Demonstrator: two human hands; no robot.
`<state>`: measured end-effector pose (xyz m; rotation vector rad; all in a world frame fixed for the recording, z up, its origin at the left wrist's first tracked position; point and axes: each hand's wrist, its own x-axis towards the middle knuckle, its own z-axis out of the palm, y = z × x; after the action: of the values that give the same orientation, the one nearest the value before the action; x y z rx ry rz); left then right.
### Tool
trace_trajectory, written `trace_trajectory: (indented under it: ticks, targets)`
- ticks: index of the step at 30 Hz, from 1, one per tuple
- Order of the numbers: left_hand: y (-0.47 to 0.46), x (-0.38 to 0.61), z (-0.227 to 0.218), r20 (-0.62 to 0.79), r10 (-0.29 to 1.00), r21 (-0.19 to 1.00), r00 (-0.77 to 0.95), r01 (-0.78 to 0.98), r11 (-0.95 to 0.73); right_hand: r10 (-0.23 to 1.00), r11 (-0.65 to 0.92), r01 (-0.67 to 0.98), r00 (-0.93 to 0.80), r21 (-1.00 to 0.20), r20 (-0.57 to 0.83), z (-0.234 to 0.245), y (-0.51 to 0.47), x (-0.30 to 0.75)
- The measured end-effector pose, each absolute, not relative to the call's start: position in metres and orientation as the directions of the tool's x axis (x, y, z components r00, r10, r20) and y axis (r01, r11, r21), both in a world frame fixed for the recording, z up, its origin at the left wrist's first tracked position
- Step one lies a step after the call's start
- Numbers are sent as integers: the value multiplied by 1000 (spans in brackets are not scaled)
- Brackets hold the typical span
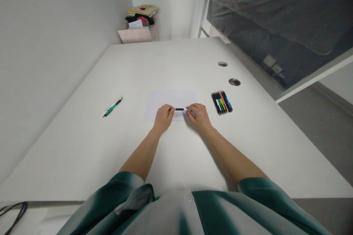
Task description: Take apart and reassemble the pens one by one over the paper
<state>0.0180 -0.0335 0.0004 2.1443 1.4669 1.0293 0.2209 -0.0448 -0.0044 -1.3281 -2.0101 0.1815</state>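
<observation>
Over a sheet of white paper point(154, 100), a black-and-white pen point(179, 109) lies level between my two hands. My left hand point(165, 114) pinches its left end. My right hand point(199, 114) has its fingers closed around the right end, where a pale section shows beside the black barrel. Fingertips cover both ends of the pen, so I cannot tell whether it is in one piece. The paper lies flat, partly under both hands.
A row of several pens point(221, 102) lies right of the paper. On the left are a green-and-black pen point(112, 107) and a white pen point(110, 106) side by side. Two round grommets point(234, 82) point(223, 64) sit in the white table point(132, 69). A wall borders the left.
</observation>
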Motion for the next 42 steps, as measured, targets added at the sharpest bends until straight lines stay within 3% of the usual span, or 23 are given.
trace_trajectory:
  ticks: [27, 33, 42]
  targets:
    - [-38, 18, 3, 411, 877, 604, 247, 647, -465, 884, 388, 768, -153, -510, 442, -4, -43, 221]
    - [-35, 18, 1, 410, 881, 593, 238, 664, -455, 862, 444, 744, -200, -500, 466, -2, -46, 219]
    - [-31, 18, -4, 399, 885, 485, 239, 765, -425, 845, 468, 760, -236, -451, 480, -4, -45, 218]
